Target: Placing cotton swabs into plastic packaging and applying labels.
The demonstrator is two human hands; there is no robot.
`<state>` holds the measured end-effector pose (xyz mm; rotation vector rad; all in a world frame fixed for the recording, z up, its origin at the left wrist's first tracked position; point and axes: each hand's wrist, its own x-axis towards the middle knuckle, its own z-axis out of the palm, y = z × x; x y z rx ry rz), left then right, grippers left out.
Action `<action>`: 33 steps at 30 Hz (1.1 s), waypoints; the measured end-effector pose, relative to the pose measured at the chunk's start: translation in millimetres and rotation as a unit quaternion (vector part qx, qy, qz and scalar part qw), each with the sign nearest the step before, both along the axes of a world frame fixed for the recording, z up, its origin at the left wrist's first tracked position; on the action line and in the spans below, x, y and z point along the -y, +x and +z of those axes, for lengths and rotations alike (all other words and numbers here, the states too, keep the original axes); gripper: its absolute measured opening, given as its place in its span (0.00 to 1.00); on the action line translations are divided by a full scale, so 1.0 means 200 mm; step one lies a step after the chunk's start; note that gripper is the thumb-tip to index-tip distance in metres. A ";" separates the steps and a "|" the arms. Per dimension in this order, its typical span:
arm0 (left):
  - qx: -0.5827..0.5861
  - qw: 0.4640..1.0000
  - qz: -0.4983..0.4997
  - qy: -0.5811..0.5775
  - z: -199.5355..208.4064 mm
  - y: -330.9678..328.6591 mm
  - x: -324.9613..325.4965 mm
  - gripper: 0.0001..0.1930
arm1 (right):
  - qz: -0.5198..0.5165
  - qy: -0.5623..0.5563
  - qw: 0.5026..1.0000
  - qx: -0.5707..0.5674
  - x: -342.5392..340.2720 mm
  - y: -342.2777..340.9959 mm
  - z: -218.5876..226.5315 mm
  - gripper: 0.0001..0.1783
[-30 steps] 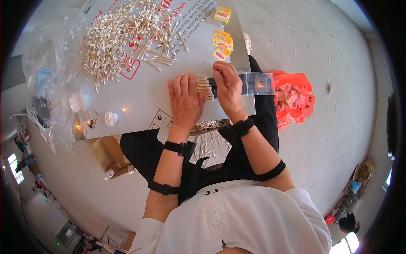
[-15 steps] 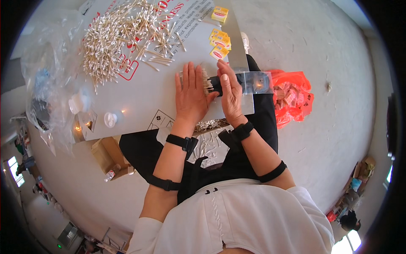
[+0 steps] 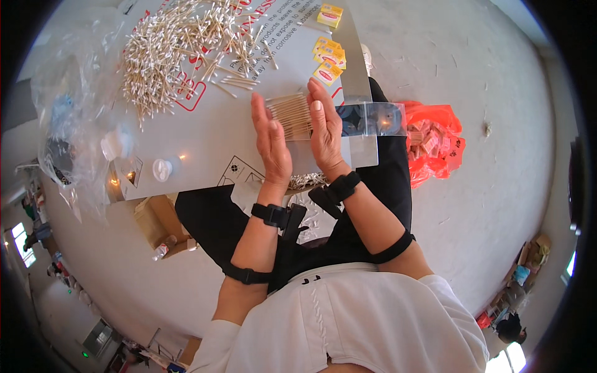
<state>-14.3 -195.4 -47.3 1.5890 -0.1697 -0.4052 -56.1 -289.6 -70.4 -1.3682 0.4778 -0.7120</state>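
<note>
A flat row of cotton swabs (image 3: 290,116) lies on the grey printed table sheet, between my two hands. My left hand (image 3: 272,146) stands on edge at the swabs' left ends, its fingers stretched out. Facing it, my right hand (image 3: 325,130) is upright at the right ends, fingers also straight. Neither hand's fingers wrap round the swabs. A clear plastic sleeve (image 3: 384,119) sticks out past the table's right edge, beside my right hand. Farther left spreads a big loose heap of cotton swabs (image 3: 168,59).
Several small yellow boxes (image 3: 328,73) lie at the far right of the table. A white round cap (image 3: 162,170) and a crumpled clear bag (image 3: 71,118) are at left. Red bag with pink packets (image 3: 432,142) sits beyond the right edge; a cardboard box (image 3: 163,224) stands below.
My left hand has turned from lying palm-down over the swabs to standing on edge at their left side, uncovering the row. My right hand has shifted slightly left and up.
</note>
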 end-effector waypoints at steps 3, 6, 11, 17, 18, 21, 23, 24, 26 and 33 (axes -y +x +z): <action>0.107 0.989 0.009 -0.099 -0.08 0.00 -0.02 0.35 | 0.006 0.064 0.998 -0.007 0.04 -0.02 0.02 0.27; 0.105 0.990 0.010 -0.094 -0.09 0.01 0.02 0.35 | 0.040 0.073 0.996 0.014 0.02 -0.01 0.02 0.28; 0.087 0.989 0.020 -0.119 -0.05 0.01 -0.01 0.33 | -0.002 0.121 0.992 0.027 0.03 -0.03 0.03 0.28; 0.374 0.809 -0.233 0.390 0.01 -0.09 -0.09 0.41 | -0.022 0.090 0.996 -0.002 0.12 -0.15 0.03 0.23; 0.375 0.809 -0.232 0.390 0.01 -0.11 -0.10 0.41 | -0.022 0.090 0.996 -0.001 0.11 -0.16 0.04 0.23; 0.373 0.795 -0.257 0.404 0.00 -0.13 -0.13 0.41 | -0.018 0.100 0.995 0.015 0.07 -0.18 0.05 0.25; 0.390 0.781 -0.273 0.405 0.00 -0.11 -0.13 0.41 | -0.008 0.114 0.993 0.008 0.05 -0.19 0.05 0.24; 0.391 0.781 -0.274 0.404 0.00 -0.09 -0.13 0.41 | -0.009 0.112 0.994 0.009 0.04 -0.18 0.05 0.24; 0.428 0.735 -0.298 0.432 0.00 -0.06 -0.12 0.43 | -0.021 0.090 0.995 0.038 0.02 -0.16 0.04 0.20; 0.163 0.986 0.020 -0.017 -0.06 -0.08 -0.05 0.32 | -0.038 0.033 0.998 0.036 0.07 -0.07 0.00 0.21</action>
